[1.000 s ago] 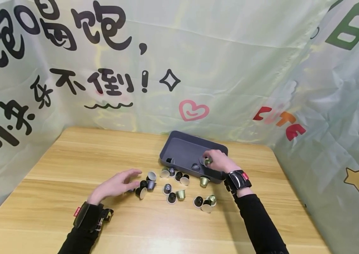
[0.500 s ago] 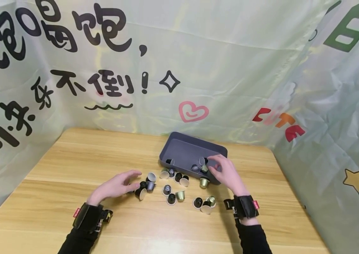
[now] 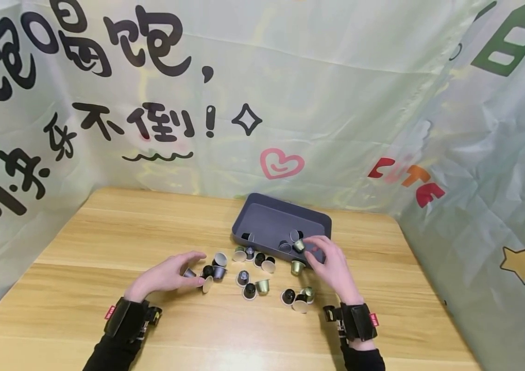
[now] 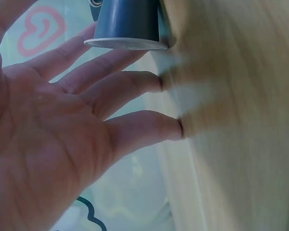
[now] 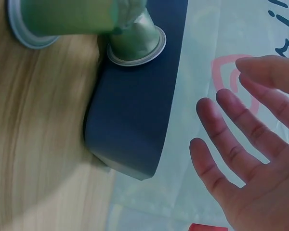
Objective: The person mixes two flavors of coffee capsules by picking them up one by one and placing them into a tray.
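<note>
"While the right hand (image 3: pixel 332 265) hangs spread, where's the small metallic-green cup-shaped capsule (image 3: pixel 299 246)?"

"Inside the dark-grey rectangular tray (image 3: pixel 273 221), just beside that hand (the left hand (image 3: pixel 166 274) is spread too)."

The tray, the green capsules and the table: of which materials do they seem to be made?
The tray: matte dark grey, coated metal or plastic; its even surface leaves this open.
Green capsules: probably thin aluminium, from their metallic sheen.
Table: smooth wood or wood-look laminate, by its long grain.
</note>
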{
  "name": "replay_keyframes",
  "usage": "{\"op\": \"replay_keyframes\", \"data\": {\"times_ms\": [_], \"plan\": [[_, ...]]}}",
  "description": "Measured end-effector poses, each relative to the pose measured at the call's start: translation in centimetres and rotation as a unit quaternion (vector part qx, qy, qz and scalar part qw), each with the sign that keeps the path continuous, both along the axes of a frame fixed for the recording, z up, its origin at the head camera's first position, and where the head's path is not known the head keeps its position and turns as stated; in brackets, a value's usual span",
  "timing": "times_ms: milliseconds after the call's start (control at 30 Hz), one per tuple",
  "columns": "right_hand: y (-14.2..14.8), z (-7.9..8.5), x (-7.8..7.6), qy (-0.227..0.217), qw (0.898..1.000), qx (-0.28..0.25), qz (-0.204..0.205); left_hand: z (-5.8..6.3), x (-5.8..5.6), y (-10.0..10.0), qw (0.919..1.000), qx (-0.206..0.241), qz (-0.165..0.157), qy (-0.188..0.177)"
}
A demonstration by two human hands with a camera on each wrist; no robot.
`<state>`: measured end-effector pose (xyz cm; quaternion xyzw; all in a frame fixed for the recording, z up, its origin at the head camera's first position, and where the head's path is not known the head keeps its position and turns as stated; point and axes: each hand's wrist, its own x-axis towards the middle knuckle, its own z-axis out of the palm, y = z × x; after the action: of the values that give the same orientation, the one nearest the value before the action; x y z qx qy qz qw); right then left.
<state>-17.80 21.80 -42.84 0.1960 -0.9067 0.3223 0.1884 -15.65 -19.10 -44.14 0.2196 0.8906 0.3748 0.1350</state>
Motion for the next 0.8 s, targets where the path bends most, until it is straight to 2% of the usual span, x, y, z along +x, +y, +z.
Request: {"op": "replay_keyframes", "data": {"times_ms": [233,467,800], "plan": [[0.1,-0.1,0.2,-0.001,1.000,-0.008,-0.001,0.6,0.4,0.2,0.9998,-0.018,-0.004,-0.001],[0.1,-0.3,0.3,-0.009,1.000,-0.016,0.001,0.9,0.6,0.3,0.9994,-0.031,-0.008,0.015],[0.0,-0.3,0.4,-0.012,1.000,-0.016,0.009,1.5,1.1,0.3,0.9992,-0.038,0.013,-0.007]]}}
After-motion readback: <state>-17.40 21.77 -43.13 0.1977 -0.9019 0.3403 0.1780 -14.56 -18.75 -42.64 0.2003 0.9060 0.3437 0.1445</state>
